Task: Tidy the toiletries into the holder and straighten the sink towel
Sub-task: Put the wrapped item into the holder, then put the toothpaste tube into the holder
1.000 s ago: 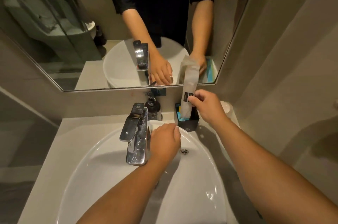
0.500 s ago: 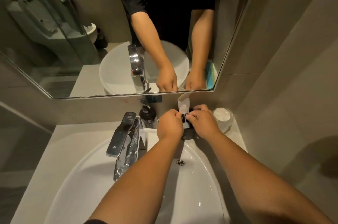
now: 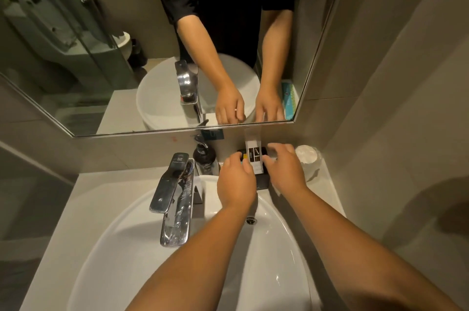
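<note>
A black holder stands on the counter behind the basin, against the wall under the mirror. A white packet with a black label stands upright in it, beside small yellow and teal items. My left hand is at the holder's left side, thumb against the packet's left edge; its fingertips are hidden. My right hand is at the right side with fingers spread, thumb touching the packet's right edge. No towel can be made out.
A chrome faucet rises left of my hands over the white basin. A dark pump bottle stands just left of the holder, a covered glass cup just right. The tiled wall closes the right side; the mirror hangs above.
The packet was lowered into the holder and now sits deeper. My left hand came from the basin rim to the holder. My right hand's pinch has loosened into spread fingers.
</note>
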Motion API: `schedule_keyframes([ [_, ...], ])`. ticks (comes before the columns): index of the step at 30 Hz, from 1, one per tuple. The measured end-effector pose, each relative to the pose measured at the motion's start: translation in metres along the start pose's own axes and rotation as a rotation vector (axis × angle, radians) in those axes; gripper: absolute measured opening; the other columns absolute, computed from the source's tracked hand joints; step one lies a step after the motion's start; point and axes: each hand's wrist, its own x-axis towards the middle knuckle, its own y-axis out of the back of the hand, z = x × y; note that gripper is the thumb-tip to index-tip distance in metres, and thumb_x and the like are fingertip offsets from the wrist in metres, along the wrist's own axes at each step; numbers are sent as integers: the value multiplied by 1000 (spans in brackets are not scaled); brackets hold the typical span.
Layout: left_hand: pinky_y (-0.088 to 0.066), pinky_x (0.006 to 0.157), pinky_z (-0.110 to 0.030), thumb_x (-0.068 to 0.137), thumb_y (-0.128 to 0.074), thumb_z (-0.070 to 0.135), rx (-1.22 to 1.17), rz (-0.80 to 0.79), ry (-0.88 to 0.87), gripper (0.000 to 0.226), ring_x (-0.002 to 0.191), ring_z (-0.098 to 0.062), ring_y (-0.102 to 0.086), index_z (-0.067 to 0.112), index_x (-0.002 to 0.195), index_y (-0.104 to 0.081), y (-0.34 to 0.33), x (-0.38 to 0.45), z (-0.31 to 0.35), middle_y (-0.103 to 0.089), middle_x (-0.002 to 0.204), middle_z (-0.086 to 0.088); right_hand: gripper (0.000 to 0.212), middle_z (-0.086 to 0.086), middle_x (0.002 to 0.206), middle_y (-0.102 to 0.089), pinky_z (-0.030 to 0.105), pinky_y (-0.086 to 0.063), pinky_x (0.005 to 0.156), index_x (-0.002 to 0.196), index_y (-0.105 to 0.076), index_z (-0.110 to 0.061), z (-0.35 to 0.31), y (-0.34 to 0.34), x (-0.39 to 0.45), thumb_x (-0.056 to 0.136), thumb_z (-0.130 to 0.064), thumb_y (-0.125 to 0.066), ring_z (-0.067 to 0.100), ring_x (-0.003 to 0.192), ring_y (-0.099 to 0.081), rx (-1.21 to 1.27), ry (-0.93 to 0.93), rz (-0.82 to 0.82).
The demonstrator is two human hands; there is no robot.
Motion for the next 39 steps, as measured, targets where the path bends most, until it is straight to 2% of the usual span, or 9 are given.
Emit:
schedule_keyframes([
  [8,-17,119,-46,97,-36,43,549,-257,-470,61,145,-29,-17,14,149,-22,11,-33,-66,-26,156,-9,15,11,106,-61,31,-44,65,92,-67,-15,93,66,-120,92,-15,-53,33,80,-60,-216,-223,230],
  [11,-5,118,-47,96,-33,51,621,-258,-463,71,148,-30,-7,10,151,-15,10,-33,-75,-14,160,-12,23,16,116,-56,40,-51,75,112,-62,-12,128,71,-144,95,-19,-49,39,89,-63,-484,-307,72],
  [15,-15,117,-49,95,-21,54,686,-238,-489,73,146,-34,-16,5,149,-23,6,-31,-79,-21,158,-18,25,5,116,-54,36,-53,71,119,-50,-16,133,64,-149,94,-20,-48,26,90,-68,-842,-328,-158],
  [20,-16,116,-48,91,-11,55,703,-237,-494,78,146,-35,-18,3,148,-25,6,-31,-80,-23,157,-18,32,5,119,-52,33,-55,75,125,-44,-16,138,52,-157,93,-17,-52,20,94,-67,-905,-355,-174],
  [25,-9,117,-46,96,-20,54,699,-263,-484,73,148,-33,-9,7,151,-17,8,-31,-80,-14,160,-15,11,14,91,-67,36,-53,67,91,-59,-8,141,65,-156,88,-18,-60,28,78,-67,-347,-489,-93],
  [28,-8,118,-46,96,-22,52,657,-278,-464,71,148,-31,-8,8,151,-17,10,-30,-78,-14,160,-14,21,11,59,-51,19,-41,42,67,-56,-1,108,85,-147,83,-5,-69,5,40,-47,187,-475,-12],
  [30,-10,119,-46,98,-29,46,605,-313,-445,66,148,-29,-7,8,151,-18,13,-30,-76,-14,160,-13,21,10,56,-46,19,-34,40,70,-58,6,76,99,-132,84,-5,-68,8,41,-40,373,-393,16],
  [36,-13,119,-46,99,-35,32,475,-365,-365,50,147,-26,-13,13,145,-32,28,-34,-63,-20,159,-9,12,0,63,-61,20,-44,49,75,-66,-13,-25,108,-59,87,-15,-66,9,54,-51,556,-51,-6],
  [39,-34,109,-48,95,-34,30,406,-363,-296,35,133,-27,-36,14,116,-58,28,-32,-56,-43,143,-13,15,-1,68,-62,17,-46,55,75,-63,-13,-52,85,-24,90,-14,-63,8,61,-55,548,33,-45],
])
